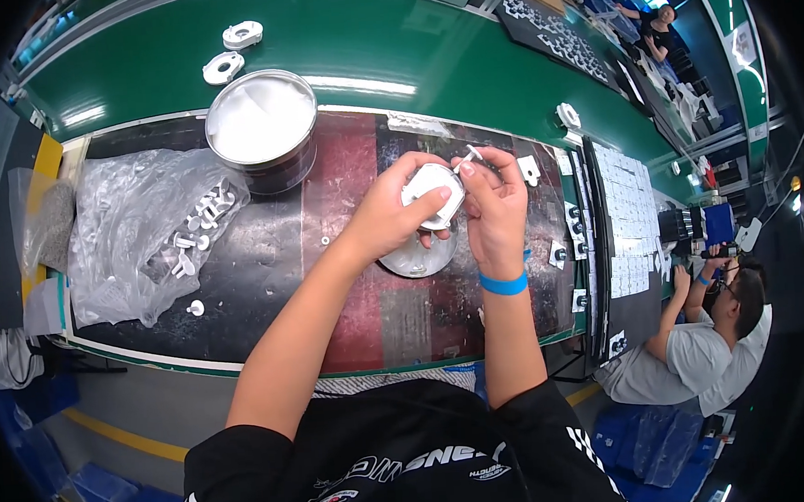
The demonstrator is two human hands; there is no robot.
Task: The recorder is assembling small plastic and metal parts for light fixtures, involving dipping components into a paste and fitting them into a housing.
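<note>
My left hand (388, 206) is closed around a white rounded plastic housing (434, 192), its thumb lying across the top face. Beside it, my right hand (495, 195), with a blue band on the wrist, pinches a small white plastic pin with a flat head (468, 159) between thumb and fingertips. The pin is close to the housing's right edge; I cannot tell whether they touch. Under both hands stands a round, clear shallow dish (419, 255), partly covered by them. More white pins (204, 211) spill from a clear plastic bag (133, 221) at the left, and a single pin (196, 308) lies apart on the mat.
A metal tin of white material (270, 121) stands at the back left, with white housings (242, 35) behind it. To the right are white housings with black parts (558, 255) and a board of white pieces (628, 210). Co-workers (716, 338) sit farther right.
</note>
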